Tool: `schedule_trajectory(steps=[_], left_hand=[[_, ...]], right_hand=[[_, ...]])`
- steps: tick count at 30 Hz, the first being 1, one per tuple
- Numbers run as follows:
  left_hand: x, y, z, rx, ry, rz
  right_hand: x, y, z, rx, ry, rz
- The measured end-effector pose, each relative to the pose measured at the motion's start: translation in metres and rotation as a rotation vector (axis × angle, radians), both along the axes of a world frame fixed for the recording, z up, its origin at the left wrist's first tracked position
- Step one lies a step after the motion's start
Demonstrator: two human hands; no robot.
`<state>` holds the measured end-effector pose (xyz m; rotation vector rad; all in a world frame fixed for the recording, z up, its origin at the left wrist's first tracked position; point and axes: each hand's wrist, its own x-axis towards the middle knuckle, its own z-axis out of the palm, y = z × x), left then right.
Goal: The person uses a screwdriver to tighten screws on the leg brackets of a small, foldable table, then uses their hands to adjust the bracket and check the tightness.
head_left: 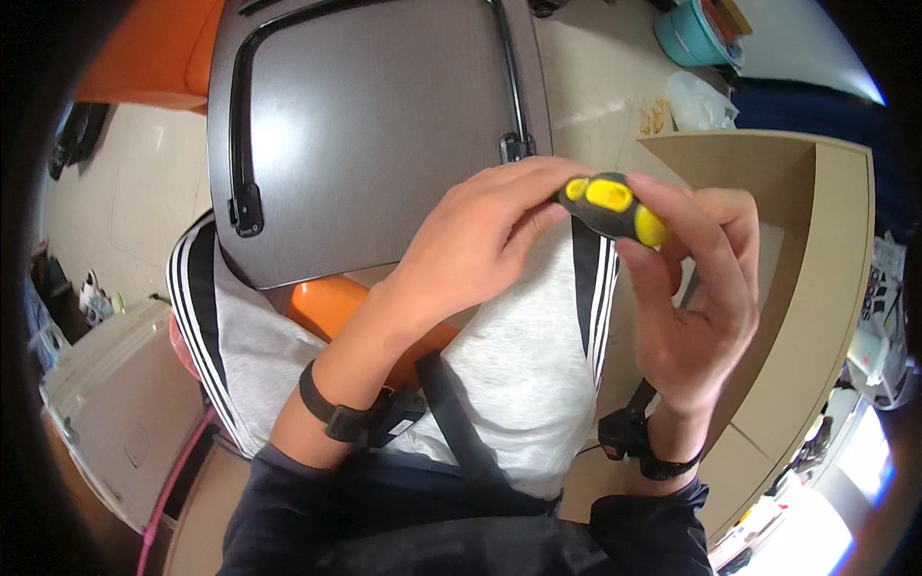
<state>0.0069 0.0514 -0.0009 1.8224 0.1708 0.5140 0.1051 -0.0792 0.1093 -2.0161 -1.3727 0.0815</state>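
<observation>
In front of me, a screwdriver (612,200) with a black and yellow handle is held up between my hands. The thumb and fingers of my right hand (696,278) close round the rounded butt of the handle. From the other side, my left hand (490,230) pinches at the front end, and its fingers hide the shaft and tip. Beyond my hands lies a dark folding-table board (375,144), its near edge at my legs. A bent black metal leg (243,125) is hinged along its left side, and a black bracket (517,147) sits at its right.
To my right stands an open-topped beige wooden box or cabinet (807,278). A teal bucket (693,36) and a white plastic bag (701,101) are at the far right. An orange seat (144,58) is far left, and a white lidded container (125,403) stands near left.
</observation>
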Motion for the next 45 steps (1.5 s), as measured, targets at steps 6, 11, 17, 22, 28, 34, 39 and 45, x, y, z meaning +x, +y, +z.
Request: schedule_trajectory(steps=[6, 11, 17, 22, 28, 34, 39, 45], left_hand=[[0.0, -0.009, 0.007, -0.116, 0.069, 0.126], [0.007, 0.006, 0.008, 0.045, 0.133, 0.046], [0.012, 0.02, 0.023, 0.112, 0.226, 0.043], [0.013, 0.027, 0.032, 0.112, 0.301, 0.008], [0.017, 0.017, 0.031, 0.06, 0.377, -0.017], [0.01, 0.024, 0.027, 0.092, 0.255, -0.018], [0.009, 0.026, 0.029, 0.18, 0.293, -0.05], [0.006, 0.027, 0.024, 0.091, 0.291, -0.04]], right_hand=[[0.001, 0.007, -0.005, 0.065, -0.006, -0.074], [0.022, 0.003, -0.006, 0.038, 0.016, 0.074], [0.026, 0.022, -0.003, -0.028, 0.08, -0.068], [0.045, 0.019, -0.008, -0.039, 0.041, 0.221], [0.025, 0.021, -0.003, 0.014, 0.057, -0.048], [0.035, 0.019, -0.009, -0.029, 0.096, 0.145], [0.029, 0.025, -0.015, -0.042, 0.17, 0.093], [0.024, 0.025, -0.019, 0.108, 0.088, 0.14]])
